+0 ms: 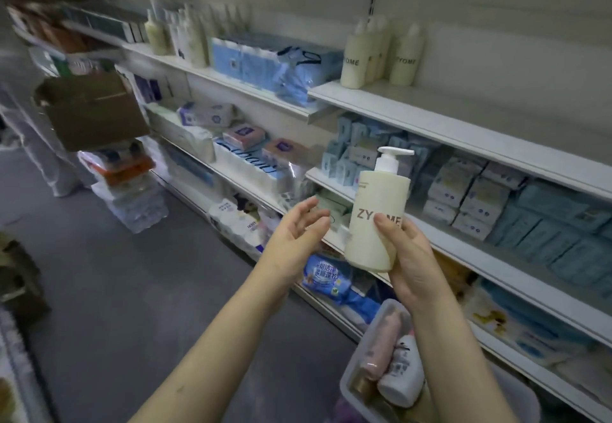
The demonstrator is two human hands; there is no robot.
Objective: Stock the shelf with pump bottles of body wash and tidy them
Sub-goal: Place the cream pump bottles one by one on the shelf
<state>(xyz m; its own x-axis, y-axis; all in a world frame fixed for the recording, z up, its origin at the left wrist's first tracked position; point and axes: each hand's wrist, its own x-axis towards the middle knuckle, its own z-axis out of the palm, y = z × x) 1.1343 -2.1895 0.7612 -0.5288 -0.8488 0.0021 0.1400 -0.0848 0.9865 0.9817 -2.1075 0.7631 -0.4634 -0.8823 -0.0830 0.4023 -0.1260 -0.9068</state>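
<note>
A cream pump bottle (374, 210) with a white pump head and dark lettering stands upright in my right hand (409, 257), which grips its lower half from the right. My left hand (298, 233) hovers just left of the bottle, fingers spread and holding nothing, not touching it. Several matching cream bottles (381, 54) stand on the top shelf (463, 124), above and behind the held bottle. More pale bottles (178, 31) line the same shelf level farther left.
Blue and white tissue packs (496, 204) fill the middle shelves. A grey bin (361, 366) below my right forearm holds a pink and a white bottle. A brown cardboard box (92, 111) sits on stacked goods at the left. Grey floor (116, 273) lies to the left.
</note>
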